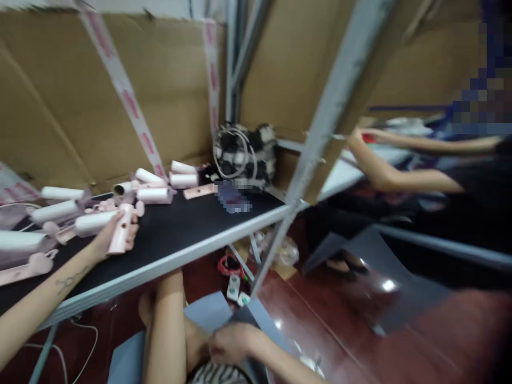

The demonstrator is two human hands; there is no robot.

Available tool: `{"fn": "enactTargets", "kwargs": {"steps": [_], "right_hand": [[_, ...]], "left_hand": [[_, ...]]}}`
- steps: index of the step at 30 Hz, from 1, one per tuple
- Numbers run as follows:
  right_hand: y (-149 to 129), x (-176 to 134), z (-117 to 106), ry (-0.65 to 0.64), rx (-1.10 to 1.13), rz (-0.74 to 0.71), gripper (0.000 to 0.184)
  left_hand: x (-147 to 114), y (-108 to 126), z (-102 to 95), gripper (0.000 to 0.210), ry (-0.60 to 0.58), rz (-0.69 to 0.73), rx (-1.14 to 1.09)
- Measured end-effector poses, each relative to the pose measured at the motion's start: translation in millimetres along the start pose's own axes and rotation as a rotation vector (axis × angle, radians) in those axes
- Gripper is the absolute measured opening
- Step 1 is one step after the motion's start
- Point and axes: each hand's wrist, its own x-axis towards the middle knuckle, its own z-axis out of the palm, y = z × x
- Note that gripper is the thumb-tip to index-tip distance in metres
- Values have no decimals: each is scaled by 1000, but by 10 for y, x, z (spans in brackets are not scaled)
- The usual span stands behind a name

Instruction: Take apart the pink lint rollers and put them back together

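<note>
1. A pink plastic piece (120, 232) with a dark round hole is held just above the left part of the black tabletop (172, 229).
2. It is gripped by the left hand (104, 237), whose fingers are closed around it.
3. The right hand (230, 341) is lowered in front of the tabletop, beneath its edge level and well apart from the piece; it is loosely curled and blurred, so whether anything is held cannot be told.
4. White-and-pink rollers (153, 196) are piled along the tabletop's left and rear, just beside the held piece.
5. A flat pink part (199, 191) is laid near the tabletop's rear.
6. A checked black-and-white bag (264, 160) is set at the tabletop's far right corner.
7. The tabletop is backed by cardboard panels (172, 80).
8. To its right, a co-worker's arms (396, 178) are extended over another work surface.
</note>
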Motion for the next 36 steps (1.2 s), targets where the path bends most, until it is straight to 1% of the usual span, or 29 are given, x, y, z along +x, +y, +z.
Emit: {"fn": "enactTargets", "kwargs": {"steps": [1, 2, 3, 4, 5, 6, 7, 8, 9, 10, 11, 12, 14, 15, 17, 19, 20, 23, 24, 25, 26, 27, 28, 29, 31, 32, 34, 36], "right_hand": [[-75, -7, -199, -69, -36, -93, 11], [-163, -17, -413, -108, -53, -200, 12], [-257, -22, -639, -68, -24, -363, 13], [-349, -10, -876, 38, 27, -466, 15], [-432, 27, -1120, 186, 60, -518, 18], [-497, 98, -1370, 341, 65, -540, 20], [-541, 207, -1621, 493, 32, -533, 21], [-561, 354, -1867, 627, -47, -486, 22], [-561, 534, -2104, 727, -180, -380, 25], [-544, 738, -2324, 767, -361, -226, 27], [-518, 954, -2520, 745, -560, -59, 28], [-488, 1172, -2688, 722, -624, -5, 27], [-442, 1566, -2925, 676, -707, 34, 22], [-432, 1730, -2994, 652, -736, 30, 21], [-429, 1977, -3050, 613, -789, 14, 24], [-417, 2131, -3042, 593, -818, -9, 29], [-394, 2183, -3031, 595, -827, -19, 31], [-264, 2282, -3039, 608, -822, -44, 32], [-226, 2303, -3070, 610, -815, -50, 29], [-210, 2318, -3117, 620, -807, -63, 30], [-230, 2327, -3178, 656, -784, -92, 33], [-296, 2333, -3250, 691, -750, -160, 33], [-418, 2339, -3323, 702, -706, -269, 30], [-595, 2349, -3390, 680, -657, -393, 28], [-1100, 2411, -3463, 631, -578, -629, 26], [-1404, 2475, -3451, 585, -554, -728, 26], [-2050, 2688, -3312, 469, -586, -861, 27], [-2663, 3001, -3037, 330, -678, -934, 25]], "left_hand": [[40, -14, -32, 27, 11, 19, -19], [80, -30, -64, 26, 21, 38, -34], [114, -48, -92, 27, 29, 52, -43], [141, -67, -114, 29, 35, 61, -48], [159, -86, -131, 31, 38, 66, -50], [169, -104, -142, 32, 38, 66, -52], [175, -118, -148, 33, 35, 64, -54], [178, -128, -150, 35, 30, 60, -57], [182, -134, -148, 36, 26, 58, -60], [187, -134, -143, 36, 24, 55, -63], [193, -132, -136, 37, 24, 54, -66], [201, -126, -128, 38, 27, 52, -68], [216, -112, -112, 39, 42, 49, -75], [224, -105, -105, 40, 54, 50, -79], [240, -92, -97, 42, 88, 51, -85], [268, -86, -105, 45, 122, 51, -82], [288, -86, -117, 47, 121, 50, -76], [370, -112, -176, 51, -1, 70, -80], [402, -129, -199, 52, -17, 76, -80], [435, -151, -221, 53, -18, 77, -76], [470, -178, -242, 54, -19, 72, -69], [507, -208, -260, 54, -24, 64, -58], [547, -241, -277, 53, -24, 63, -45], [590, -275, -293, 51, -22, 62, -27], [681, -339, -327, 49, 2, 57, 6], [725, -366, -347, 49, 15, 51, 18], [785, -404, -383, 49, 36, 55, 19], [780, -423, -386, 46, 44, 134, -23]]}}
